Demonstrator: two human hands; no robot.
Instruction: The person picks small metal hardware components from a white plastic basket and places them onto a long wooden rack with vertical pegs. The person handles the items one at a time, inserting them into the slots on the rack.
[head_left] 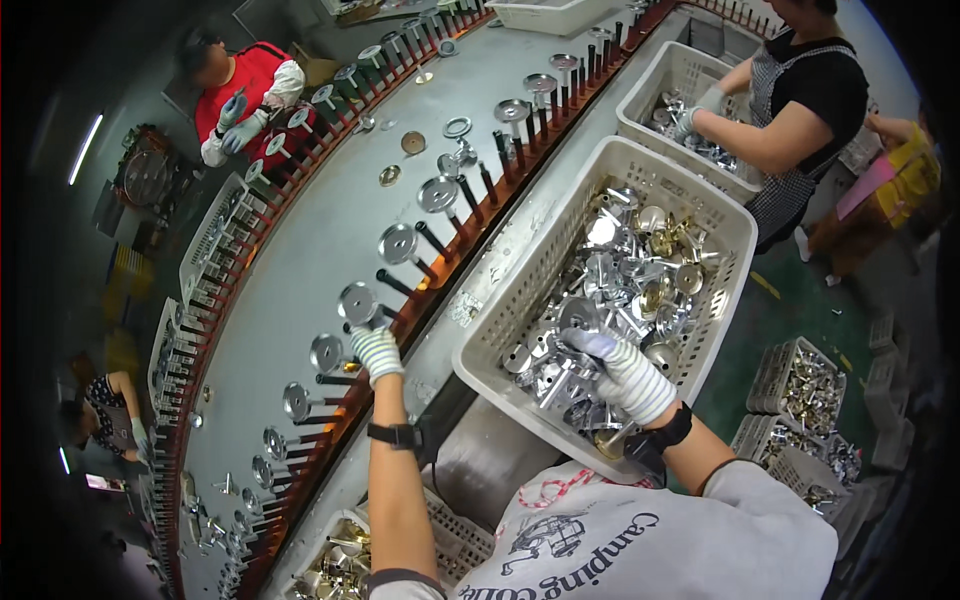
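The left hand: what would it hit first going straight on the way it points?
Probably the round silver disc just beyond the left hand; they may already touch, as depth is unclear here.

Left hand [375,350]: covered by a whitish knit glove with narrow coloured stripes running around it. Right hand [625,370]: matching glove, stripes in pale green and grey, fingers plainer and greyish. Left wrist: black strap [395,434] bearing a small dark block. Right wrist: broader black band [668,430] with a bulkier dark piece attached. Torso: light grey top [690,550], printed in dark ink with a line drawing [548,540] and lettering. Left sleeve edged by a dark cuff [405,582]. A red-and-white cord [550,487], possibly a tie, lies across the fabric; its ends cannot be made out.
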